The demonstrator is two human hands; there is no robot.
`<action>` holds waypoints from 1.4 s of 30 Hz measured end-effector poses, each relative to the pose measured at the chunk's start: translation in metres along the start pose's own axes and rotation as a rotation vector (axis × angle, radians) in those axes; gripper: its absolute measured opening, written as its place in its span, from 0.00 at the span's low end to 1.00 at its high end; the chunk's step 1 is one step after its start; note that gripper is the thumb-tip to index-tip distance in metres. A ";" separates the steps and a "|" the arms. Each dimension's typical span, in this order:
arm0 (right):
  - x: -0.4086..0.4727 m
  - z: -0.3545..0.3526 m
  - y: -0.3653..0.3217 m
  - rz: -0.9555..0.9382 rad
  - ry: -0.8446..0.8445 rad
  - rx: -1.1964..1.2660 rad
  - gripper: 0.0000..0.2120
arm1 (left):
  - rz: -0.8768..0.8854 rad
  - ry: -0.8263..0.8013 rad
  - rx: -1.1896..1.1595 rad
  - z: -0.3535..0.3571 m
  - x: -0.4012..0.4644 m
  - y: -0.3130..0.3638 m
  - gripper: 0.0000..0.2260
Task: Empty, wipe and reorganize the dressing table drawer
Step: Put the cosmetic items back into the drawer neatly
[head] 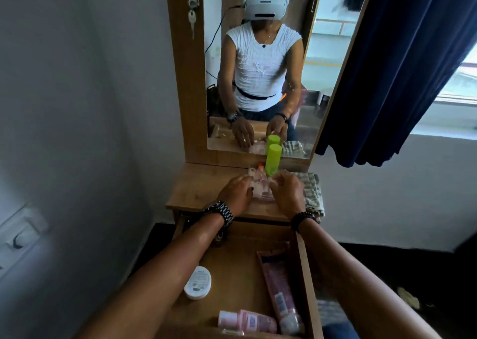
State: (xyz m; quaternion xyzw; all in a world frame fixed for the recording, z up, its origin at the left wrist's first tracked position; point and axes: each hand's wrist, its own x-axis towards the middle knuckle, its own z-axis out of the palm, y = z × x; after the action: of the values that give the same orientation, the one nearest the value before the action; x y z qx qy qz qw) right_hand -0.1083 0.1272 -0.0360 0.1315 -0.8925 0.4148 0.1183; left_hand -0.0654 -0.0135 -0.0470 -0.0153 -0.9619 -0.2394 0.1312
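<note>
Fingers (249,189) on perhaps unreadable pink packets (260,187)

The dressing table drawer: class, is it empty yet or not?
Not empty. The pulled-out drawer holds a white jar, a pink bottle and a pink tube.

bottle (272,158) behind pouch (260,187), cloth (313,191) right.

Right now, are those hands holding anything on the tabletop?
Both the left hand and right hand touch a clear pinkish packet at its sides; an actual grip cannot be told.
</note>
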 end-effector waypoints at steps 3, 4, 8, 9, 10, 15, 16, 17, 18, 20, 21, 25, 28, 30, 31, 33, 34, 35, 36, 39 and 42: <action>0.010 0.007 -0.003 0.003 -0.012 -0.039 0.04 | -0.033 -0.033 0.025 0.000 0.011 0.002 0.15; 0.014 0.009 -0.004 0.037 0.000 -0.025 0.06 | -0.044 -0.041 0.033 0.000 0.015 0.003 0.13; 0.029 0.011 -0.009 0.188 0.047 0.074 0.12 | 0.004 0.008 0.051 -0.001 0.029 0.015 0.13; 0.032 0.011 -0.008 0.188 0.039 0.063 0.11 | 0.032 0.013 0.048 -0.002 0.032 0.020 0.14; 0.036 0.011 -0.008 0.185 0.034 0.052 0.10 | 0.056 0.017 0.043 -0.003 0.034 0.025 0.14; 0.043 0.008 -0.006 0.177 -0.012 0.123 0.16 | -0.007 0.021 -0.024 0.003 0.040 0.026 0.11; 0.043 0.008 -0.006 0.175 -0.024 0.135 0.17 | -0.013 0.043 -0.030 0.004 0.040 0.023 0.11; 0.044 0.008 -0.005 0.172 -0.041 0.128 0.18 | -0.032 0.054 -0.028 0.005 0.040 0.022 0.10; 0.045 0.009 -0.004 0.171 -0.056 0.119 0.19 | -0.056 0.064 -0.027 0.005 0.040 0.020 0.09; 0.047 0.011 -0.003 0.176 -0.062 0.121 0.22 | -0.110 0.077 -0.050 0.004 0.040 0.017 0.06; 0.048 0.012 -0.002 0.173 -0.053 0.120 0.23 | -0.144 0.077 -0.069 0.004 0.042 0.016 0.06; 0.050 0.013 0.002 0.165 -0.051 0.043 0.20 | -0.272 0.101 -0.206 0.001 0.044 0.020 0.08; 0.046 0.009 0.003 0.158 -0.042 0.062 0.16 | -0.332 0.124 -0.303 0.001 0.041 0.020 0.10; 0.042 0.005 0.003 0.155 -0.037 0.101 0.15 | -0.404 0.120 -0.376 -0.002 0.038 0.021 0.12; 0.038 0.004 0.002 0.153 -0.037 0.129 0.15 | -0.441 0.116 -0.410 -0.003 0.036 0.021 0.14; 0.030 0.000 0.000 0.129 -0.024 0.179 0.16 | -0.482 0.120 -0.454 -0.008 0.028 0.022 0.14; 0.026 -0.002 -0.001 0.110 -0.012 0.191 0.16 | -0.497 0.129 -0.466 -0.012 0.022 0.022 0.14; 0.022 -0.004 -0.002 0.094 -0.001 0.205 0.17 | -0.512 0.135 -0.487 -0.013 0.017 0.020 0.14; 0.017 -0.005 -0.003 0.084 0.002 0.220 0.18 | -0.534 0.130 -0.521 -0.015 0.011 0.017 0.14; -0.001 -0.009 -0.007 0.070 -0.023 0.255 0.19 | -0.601 0.081 -0.728 -0.017 -0.013 0.007 0.17; -0.022 -0.008 -0.010 0.060 -0.059 0.254 0.19 | -0.643 0.001 -1.030 -0.023 -0.047 0.003 0.15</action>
State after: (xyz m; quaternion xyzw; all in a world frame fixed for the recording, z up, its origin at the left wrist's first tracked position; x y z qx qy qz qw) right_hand -0.0834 0.1307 -0.0309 0.1307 -0.8394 0.5240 0.0618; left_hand -0.0138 -0.0195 -0.0385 0.2146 -0.6787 -0.7018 0.0285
